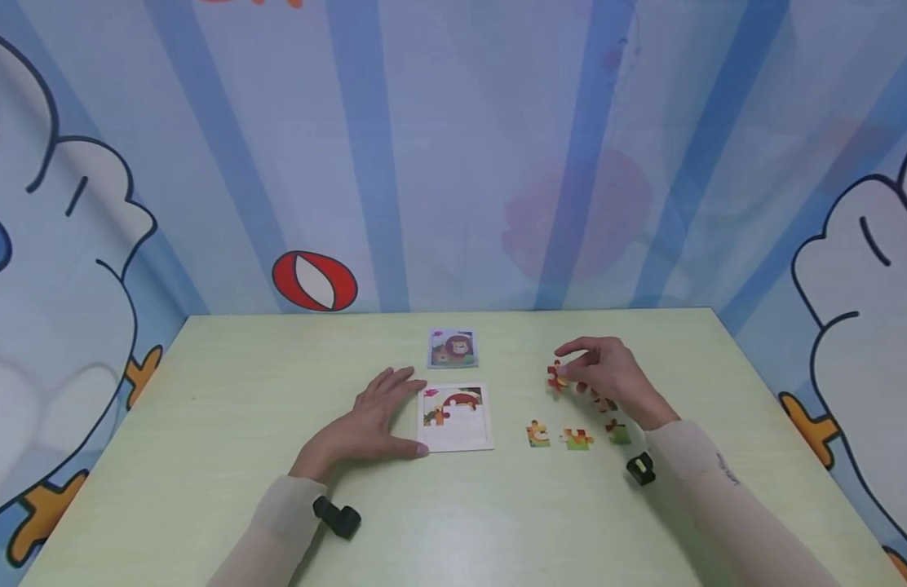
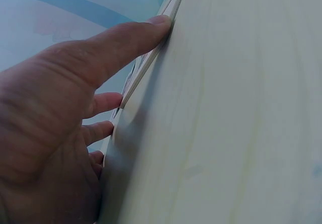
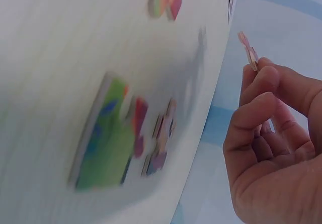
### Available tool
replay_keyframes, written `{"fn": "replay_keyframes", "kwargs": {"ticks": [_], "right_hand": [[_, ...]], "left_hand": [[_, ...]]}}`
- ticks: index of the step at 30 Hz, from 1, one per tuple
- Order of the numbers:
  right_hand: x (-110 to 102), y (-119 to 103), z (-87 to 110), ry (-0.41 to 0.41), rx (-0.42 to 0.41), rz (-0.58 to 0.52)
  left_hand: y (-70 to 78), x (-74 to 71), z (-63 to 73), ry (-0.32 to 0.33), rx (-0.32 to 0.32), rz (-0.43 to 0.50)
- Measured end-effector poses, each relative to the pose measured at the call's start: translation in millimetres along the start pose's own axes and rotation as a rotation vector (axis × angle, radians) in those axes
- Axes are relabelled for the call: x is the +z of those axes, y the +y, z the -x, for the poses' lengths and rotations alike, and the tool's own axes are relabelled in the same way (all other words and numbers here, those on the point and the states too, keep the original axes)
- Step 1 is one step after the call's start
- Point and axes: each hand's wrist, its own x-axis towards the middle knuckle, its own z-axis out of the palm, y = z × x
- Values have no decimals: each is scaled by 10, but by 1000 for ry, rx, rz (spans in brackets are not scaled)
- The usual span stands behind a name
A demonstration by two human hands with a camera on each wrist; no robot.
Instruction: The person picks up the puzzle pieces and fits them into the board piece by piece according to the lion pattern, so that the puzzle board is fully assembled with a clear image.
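My right hand (image 1: 608,373) pinches a red and yellow jigsaw puzzle piece (image 1: 555,377) above the table, to the right of the puzzle tray. In the right wrist view that piece (image 3: 248,52) is seen nearly edge-on between thumb and finger. The fingers of my left hand (image 1: 365,422) are spread, with thumb and index finger touching the left side of the white puzzle tray (image 1: 461,440). A partly assembled picture (image 1: 433,414) with red, brown and orange parts fills the tray's upper left and top. In the left wrist view the thumb (image 2: 158,21) rests on the tray's edge.
Behind the tray lies a lion picture card (image 1: 453,349). Loose pieces lie at the right: an orange one (image 1: 538,434), an orange and green one (image 1: 577,439) and a green one (image 1: 618,433), with others partly hidden under the right hand. A patterned backdrop (image 1: 453,163) rises behind the table.
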Motion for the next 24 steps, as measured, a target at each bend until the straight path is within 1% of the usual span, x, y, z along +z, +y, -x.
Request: {"fn": "replay_keyframes", "kwargs": {"ticks": [10,18,24], "right_hand": [[213,-192,-102,-11,-19,-63],[401,-300,-157,-68,-45,-125],[579,-381,-169,-115,-56,-156]], "left_hand": [[3,8,1,3,7,5],[-23,23,-9,12,12,-3],[-21,22,-9,4,9,-8]]}}
